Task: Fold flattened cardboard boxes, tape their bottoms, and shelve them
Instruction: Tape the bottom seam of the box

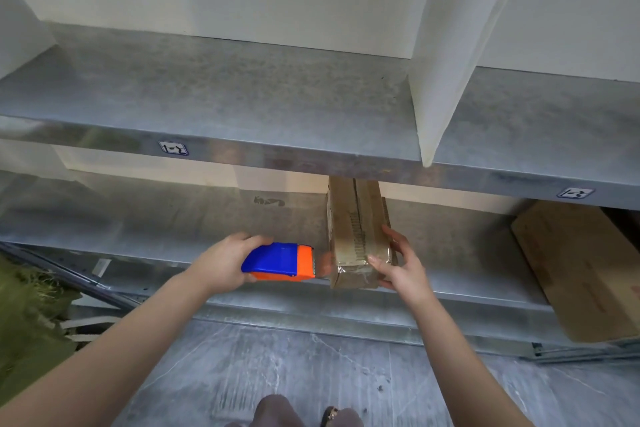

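With the box [356, 236] folded, taped and on the lower shelf [173, 218], the right hand [398, 263] held it while the left hand [225, 263] gripped the tape dispenser [277, 262].

I am in a storeroom: metal racking [242, 87] runs above my hands, a bay label [173, 148] on its edge over my left hand [221, 262], a cardboard box [581, 267] shelved beyond my right hand [398, 263].

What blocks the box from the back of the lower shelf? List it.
Nothing visible. The box lies on the lower shelf, right hand gripping its front end. The dispenser, in the left hand, is beside it on the left; a bigger carton lies apart, right. The upper shelf hides the back.
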The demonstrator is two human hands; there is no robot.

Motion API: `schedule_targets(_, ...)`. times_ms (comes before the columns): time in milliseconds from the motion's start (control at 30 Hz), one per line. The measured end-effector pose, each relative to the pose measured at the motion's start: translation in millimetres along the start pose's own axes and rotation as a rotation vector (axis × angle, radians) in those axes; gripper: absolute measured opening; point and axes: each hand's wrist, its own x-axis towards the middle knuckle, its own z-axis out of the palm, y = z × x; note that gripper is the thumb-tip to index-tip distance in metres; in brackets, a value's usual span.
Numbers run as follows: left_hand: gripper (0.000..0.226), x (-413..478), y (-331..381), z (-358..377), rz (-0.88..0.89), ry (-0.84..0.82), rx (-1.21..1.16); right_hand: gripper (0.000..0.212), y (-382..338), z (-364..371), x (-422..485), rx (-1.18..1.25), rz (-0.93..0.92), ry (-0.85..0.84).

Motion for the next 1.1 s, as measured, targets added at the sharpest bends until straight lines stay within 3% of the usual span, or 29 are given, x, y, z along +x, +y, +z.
schedule_targets(400,0.069,25.2,35.4,10.7,0.065,-0.052,0.119,0.06,0.2,-1.3,-0.6,0.044,0.007,-0.02)
schedule_targets(600,0.066,24.5,35.7,5.6,0.02,-0.08,-0.01,0.061,-0.1,-0.6,-3.0,0.05,-0.01,-0.029)
schedule_targets(700,0.068,30.8,28.4,0.9,-0.043,-0.023,0.009,0.061,-0.1,0.4,-3.8,0.066,-0.007,-0.025)
schedule_targets(1100,0.067,54.9,-12.5,13.4,-0.058,-0.081,0.095,0.06,7.3,1.5,-0.2,0.078,-0.006,-0.022)
